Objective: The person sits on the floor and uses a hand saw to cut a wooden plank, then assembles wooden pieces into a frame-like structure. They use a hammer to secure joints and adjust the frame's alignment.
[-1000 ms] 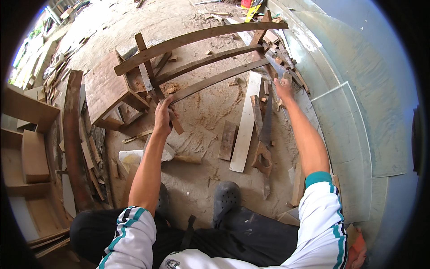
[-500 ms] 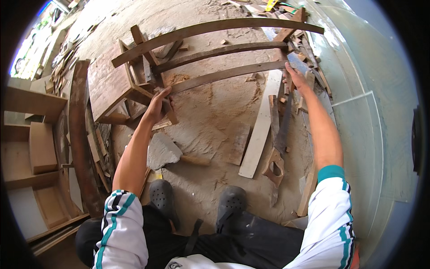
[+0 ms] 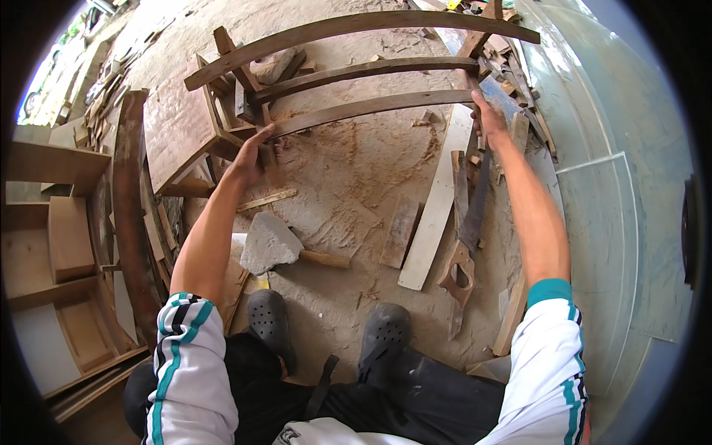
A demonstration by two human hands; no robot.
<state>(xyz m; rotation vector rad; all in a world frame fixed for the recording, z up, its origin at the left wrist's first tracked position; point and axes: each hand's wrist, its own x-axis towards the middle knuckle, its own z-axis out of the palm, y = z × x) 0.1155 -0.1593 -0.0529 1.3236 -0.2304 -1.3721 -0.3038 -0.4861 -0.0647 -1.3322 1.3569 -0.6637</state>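
Note:
Between my hands is a wooden frame [image 3: 371, 106] of long, dark rails joined to shorter crosspieces, held a little away from me over the floor. My left hand [image 3: 251, 156] is closed round its near left corner, where the nearest rail meets the crosspiece. My right hand [image 3: 489, 124] grips the near right corner, thumb up against the rail end. Below my right hand a handsaw [image 3: 469, 230] lies on the floor beside a whitish board [image 3: 437, 211]. Beyond my left hand is a wooden box-like piece [image 3: 178, 137], partly overlapped by the frame.
A grey stone block [image 3: 271, 243] lies by my left foot, with a wooden stick [image 3: 326, 259] next to it. A short plank [image 3: 401, 231] rests near the whitish board. Glass sheets [image 3: 601, 245] line the right side; wooden shelving [image 3: 55, 237] stands at the left.
Both hands have moved slightly farther from me with the wooden frame, the left hand the more. The things on the floor lie as before.

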